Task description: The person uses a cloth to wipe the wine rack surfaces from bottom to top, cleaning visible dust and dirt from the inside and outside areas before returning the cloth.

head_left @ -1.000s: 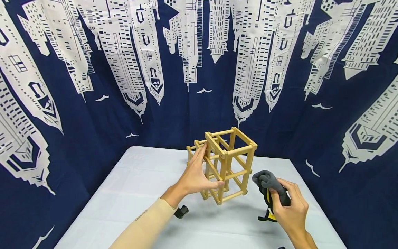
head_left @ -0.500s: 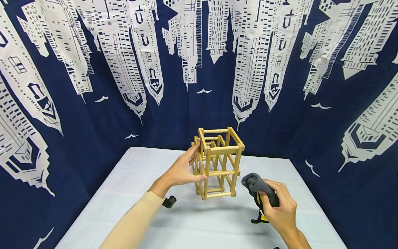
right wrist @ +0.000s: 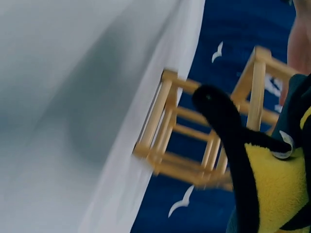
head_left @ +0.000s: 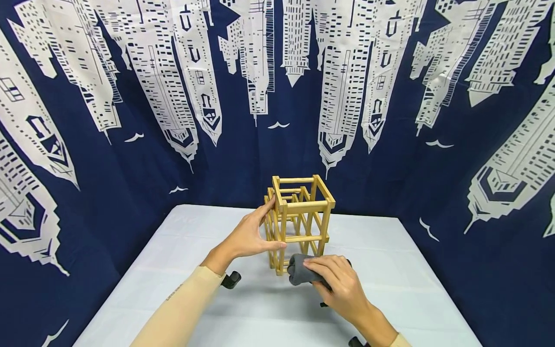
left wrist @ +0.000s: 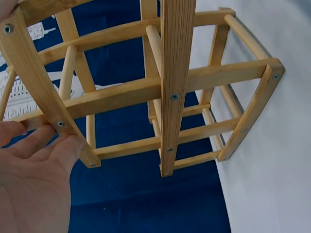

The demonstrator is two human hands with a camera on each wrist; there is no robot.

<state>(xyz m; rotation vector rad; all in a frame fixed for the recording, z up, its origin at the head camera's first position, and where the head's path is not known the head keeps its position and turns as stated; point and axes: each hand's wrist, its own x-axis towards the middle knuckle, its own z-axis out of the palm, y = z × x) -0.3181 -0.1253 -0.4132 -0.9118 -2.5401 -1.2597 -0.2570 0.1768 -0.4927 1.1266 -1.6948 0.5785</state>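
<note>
Shifted toward nine o'clock over the last half second: right hand (head_left: 340, 284) and rolled grey bundle (head_left: 300, 270), now in front of the wooden rack's (head_left: 305, 207) lower part. Left to right: beige sleeve (head_left: 173, 308) enters from seven o'clock, bearing small dark writing (head_left: 175, 291), illegible; left hand (head_left: 247, 236), at the rack's eight o'clock, grips its side, thumb on the front upright. Rack stands upright, mid-table (head_left: 390, 270); base contact cannot be told. Bundle lies at its six o'clock, contact unclear; right hand, at five o'clock, pinches it, knuckles up. Right wrist view: yellow-black underside, pale tag (right wrist: 285, 145), text unreadable.
</note>
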